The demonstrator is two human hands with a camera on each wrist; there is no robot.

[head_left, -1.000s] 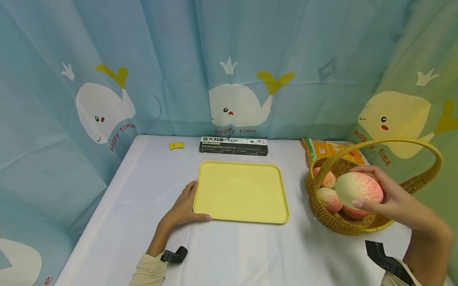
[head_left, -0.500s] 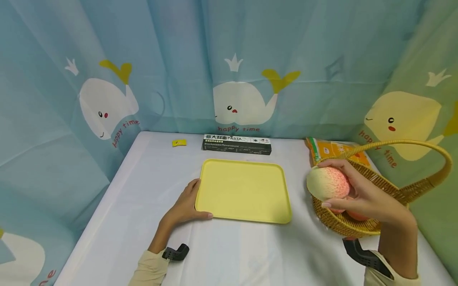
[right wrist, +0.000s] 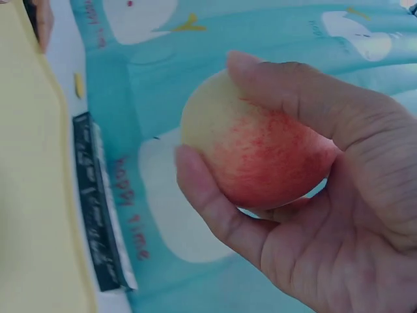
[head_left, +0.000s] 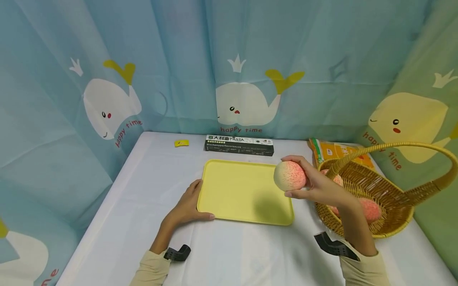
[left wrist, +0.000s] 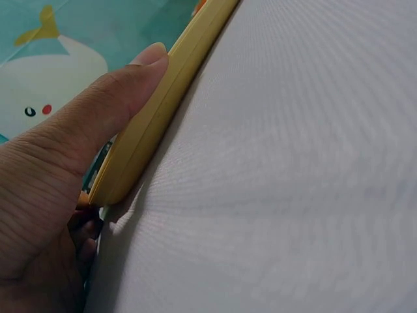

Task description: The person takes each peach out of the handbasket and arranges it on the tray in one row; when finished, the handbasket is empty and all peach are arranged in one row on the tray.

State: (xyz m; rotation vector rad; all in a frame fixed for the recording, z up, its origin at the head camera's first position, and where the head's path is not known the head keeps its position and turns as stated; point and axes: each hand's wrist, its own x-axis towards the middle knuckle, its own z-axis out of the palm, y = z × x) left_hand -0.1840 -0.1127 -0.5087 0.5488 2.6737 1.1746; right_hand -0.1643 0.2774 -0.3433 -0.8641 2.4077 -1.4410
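Observation:
A peach [head_left: 290,176], pale cream and speckled red, is held in my right hand [head_left: 322,188] above the right part of a yellow tray [head_left: 247,190]. In the right wrist view, thumb and fingers wrap around the peach [right wrist: 260,143]. My left hand [head_left: 187,204] grips the tray's near left corner, thumb along the front edge and fingers along the left side. Close up in the left wrist view, the thumb [left wrist: 111,104] lies against the tray's rim [left wrist: 153,117]. A wicker basket [head_left: 397,202] at the right contains more peaches [head_left: 368,209], partly hidden by my right arm.
Behind the tray lies a black and white pasta box [head_left: 239,145]. A small yellow packet [head_left: 181,143] is at the back left. An orange bag [head_left: 336,153] lies behind the basket, whose tall handle [head_left: 393,146] arches up. A blue curtain [head_left: 186,59] stands behind the table.
My right hand has carried the peach leftward from over the basket to over the tray's right part. The left hand keeps its place at the tray's corner. The head view has shifted slightly.

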